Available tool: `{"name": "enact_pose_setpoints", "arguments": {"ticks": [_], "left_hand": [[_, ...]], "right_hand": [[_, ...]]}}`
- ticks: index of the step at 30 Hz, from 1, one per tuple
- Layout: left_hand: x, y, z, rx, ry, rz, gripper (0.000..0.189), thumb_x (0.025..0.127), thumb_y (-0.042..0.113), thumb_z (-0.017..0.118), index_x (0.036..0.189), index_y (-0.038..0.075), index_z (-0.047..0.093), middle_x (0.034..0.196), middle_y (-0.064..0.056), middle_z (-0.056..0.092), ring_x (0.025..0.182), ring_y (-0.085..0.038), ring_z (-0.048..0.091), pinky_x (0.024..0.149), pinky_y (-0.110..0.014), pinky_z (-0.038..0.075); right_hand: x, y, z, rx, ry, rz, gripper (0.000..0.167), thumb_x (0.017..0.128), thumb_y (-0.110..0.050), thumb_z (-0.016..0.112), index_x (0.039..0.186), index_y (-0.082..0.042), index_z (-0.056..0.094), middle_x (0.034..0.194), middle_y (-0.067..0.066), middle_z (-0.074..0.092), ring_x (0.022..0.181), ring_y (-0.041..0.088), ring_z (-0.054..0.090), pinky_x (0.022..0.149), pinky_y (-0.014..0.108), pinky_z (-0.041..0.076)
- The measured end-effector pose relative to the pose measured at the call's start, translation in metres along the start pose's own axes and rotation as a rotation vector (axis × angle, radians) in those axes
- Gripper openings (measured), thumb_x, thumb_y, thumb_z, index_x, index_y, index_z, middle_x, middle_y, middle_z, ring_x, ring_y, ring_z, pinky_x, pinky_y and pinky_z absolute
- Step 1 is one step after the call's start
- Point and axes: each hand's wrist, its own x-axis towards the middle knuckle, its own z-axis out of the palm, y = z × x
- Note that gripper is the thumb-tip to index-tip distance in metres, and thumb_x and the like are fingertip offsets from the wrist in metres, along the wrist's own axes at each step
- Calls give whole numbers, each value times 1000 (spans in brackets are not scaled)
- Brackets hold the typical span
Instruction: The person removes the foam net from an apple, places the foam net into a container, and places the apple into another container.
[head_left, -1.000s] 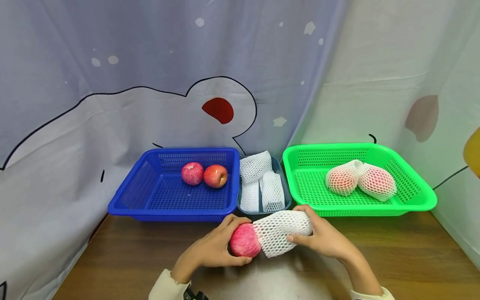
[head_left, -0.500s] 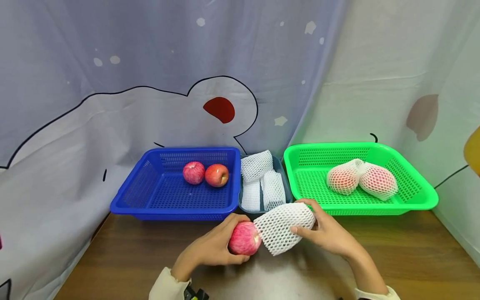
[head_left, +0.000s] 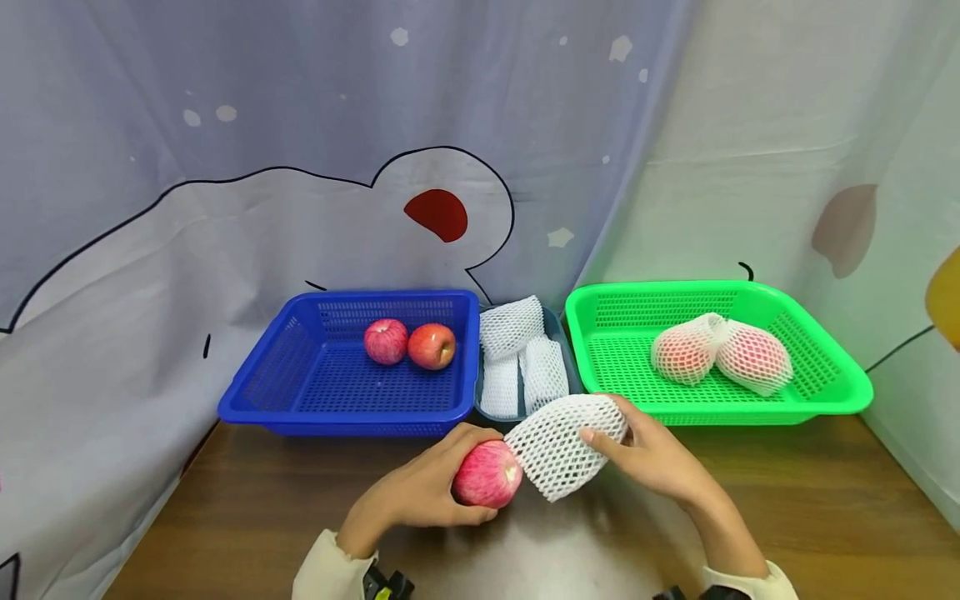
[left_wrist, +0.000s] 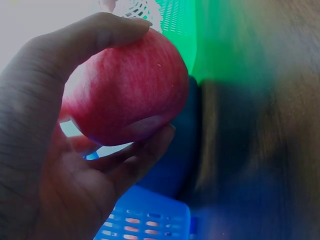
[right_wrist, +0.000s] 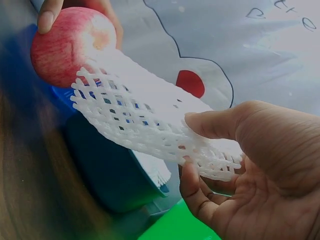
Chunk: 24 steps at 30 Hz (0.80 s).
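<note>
My left hand [head_left: 416, 487] grips a red apple [head_left: 487, 475] from its left side, thumb and fingers around it, the stem end turned to the right. In the left wrist view the apple [left_wrist: 132, 85] fills the space between thumb and fingers. My right hand [head_left: 660, 458] pinches the far end of a white foam net sleeve [head_left: 566, 442], thumb on its front. The sleeve's wide end meets the apple's right side. In the right wrist view the foam net [right_wrist: 135, 107] stretches up to the apple [right_wrist: 70, 47], overlapping its edge.
Behind the hands stand a blue basket [head_left: 345, 425] with two bare apples [head_left: 408, 343], a small dark-blue bin [head_left: 573, 379] with several foam nets [head_left: 517, 358], and a green basket [head_left: 600, 350] with two netted apples [head_left: 720, 354]. All stand on a wooden table [head_left: 810, 508] before a printed curtain.
The foam net has been drawn off the apple's side and tilted, its right end rising slightly. The apple has turned so that its stem end shows. Both hands keep their holds.
</note>
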Motion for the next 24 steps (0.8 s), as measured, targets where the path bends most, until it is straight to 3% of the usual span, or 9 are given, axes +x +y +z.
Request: {"name": "enact_pose_setpoints", "arguments": {"ticks": [7,12,19,24], "left_hand": [[-1,1,-3,13,5,42,76,76,40,83,139,20,45,127,5,52,115,-7,54,100,-29,51],[-2,0,-5,7,14,70,75,76,40,83,137,19,46,126,5,53,115,-7,55,99,-29,51],[-4,-1,-7,10,30,89,75,76,40,84,136,19,45,126,6,51,115,-6,54,100,-28,51],[-3,2,-10,-1,33,94,75,76,38,84,136,19,43,126,6,51,115,-6,54,100,-29,51]], "right_hand": [[9,-12,-4,-131,24,19,47,95,-40,64,128,-7,56,99,2,68,96,15,61,83,34,50],[16,-16,-4,-191,48,17,46,94,-40,65,125,-6,59,97,2,68,94,16,60,81,33,50],[25,-24,-4,-204,53,11,40,94,-36,66,116,-3,62,95,5,68,89,17,58,75,32,48],[32,-30,-5,-247,70,44,42,93,-34,66,120,-3,61,104,10,69,100,25,62,83,40,51]]}}
